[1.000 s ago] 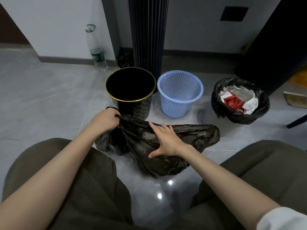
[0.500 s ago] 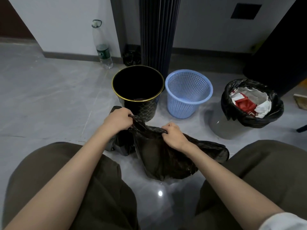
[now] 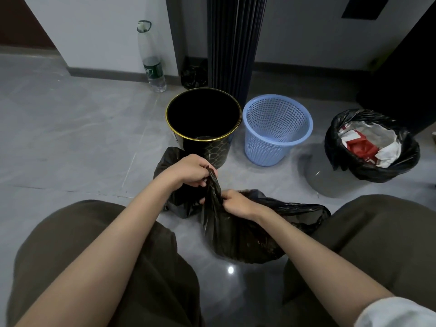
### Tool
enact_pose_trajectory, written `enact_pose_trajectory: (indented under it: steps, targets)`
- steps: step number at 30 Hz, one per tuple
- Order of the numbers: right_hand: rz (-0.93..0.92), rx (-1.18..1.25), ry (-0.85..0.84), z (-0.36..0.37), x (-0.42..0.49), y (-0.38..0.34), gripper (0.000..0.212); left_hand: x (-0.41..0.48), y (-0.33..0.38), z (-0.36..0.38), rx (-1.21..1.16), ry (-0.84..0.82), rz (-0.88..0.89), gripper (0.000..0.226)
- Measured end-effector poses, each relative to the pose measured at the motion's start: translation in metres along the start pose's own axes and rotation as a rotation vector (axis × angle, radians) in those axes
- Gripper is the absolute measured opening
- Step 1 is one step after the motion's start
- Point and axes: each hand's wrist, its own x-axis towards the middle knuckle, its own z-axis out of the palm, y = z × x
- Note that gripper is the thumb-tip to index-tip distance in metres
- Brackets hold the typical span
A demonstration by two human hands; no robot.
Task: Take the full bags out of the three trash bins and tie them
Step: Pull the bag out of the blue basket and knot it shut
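My left hand [image 3: 188, 171] grips the neck of the black plastic trash bag [image 3: 236, 237]; right hand [image 3: 236, 202] moved closer, gripping below.

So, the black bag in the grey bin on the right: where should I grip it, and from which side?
Probably from above, at the rim of the black bag, pinching the film folded over the grey bin on two opposite sides. Its mouth is open and paper trash fills the middle; only the rim offers loose film.
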Motion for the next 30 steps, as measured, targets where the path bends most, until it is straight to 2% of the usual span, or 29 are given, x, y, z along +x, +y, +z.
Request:
enact_pose_trajectory:
  steps: [3, 6, 9, 11, 13, 17, 22, 25, 30]
  targets:
    - [0.037, -0.046, -0.078, 0.001, -0.005, 0.002, 0.033, 0.003, -0.001, 0.005, -0.023, 0.009, -0.016, 0.034]
    - [0.087, -0.044, -0.093, -0.001, -0.012, 0.005, 0.033, 0.007, -0.005, 0.007, -0.071, 0.068, -0.027, 0.036]
    - [0.119, -0.05, -0.028, -0.006, -0.018, 0.01, 0.043, 0.012, -0.014, 0.004, -0.091, 0.178, -0.071, 0.036]
    - [0.179, -0.043, 0.054, -0.009, -0.024, 0.009, 0.041, 0.015, -0.022, 0.003, -0.091, 0.234, -0.111, 0.036]
    - [0.208, -0.162, 0.085, -0.011, -0.028, 0.01, 0.037, 0.018, -0.03, 0.004, -0.091, 0.269, -0.142, 0.036]
    - [0.18, -0.376, 0.053, -0.01, -0.031, 0.018, 0.04, 0.02, -0.04, 0.002, -0.075, 0.313, -0.178, 0.038]
    - [0.015, -0.517, 0.024, -0.003, -0.041, 0.018, 0.048, 0.021, -0.045, 0.002, -0.084, 0.356, -0.215, 0.035]
    - [0.013, -0.602, 0.069, -0.002, -0.04, 0.026, 0.03, 0.02, -0.044, 0.003, -0.086, 0.351, -0.206, 0.037]
    - [0.103, -0.429, 0.141, -0.006, -0.041, 0.028, 0.013, 0.014, -0.038, 0.002, -0.121, 0.314, -0.211, 0.036]
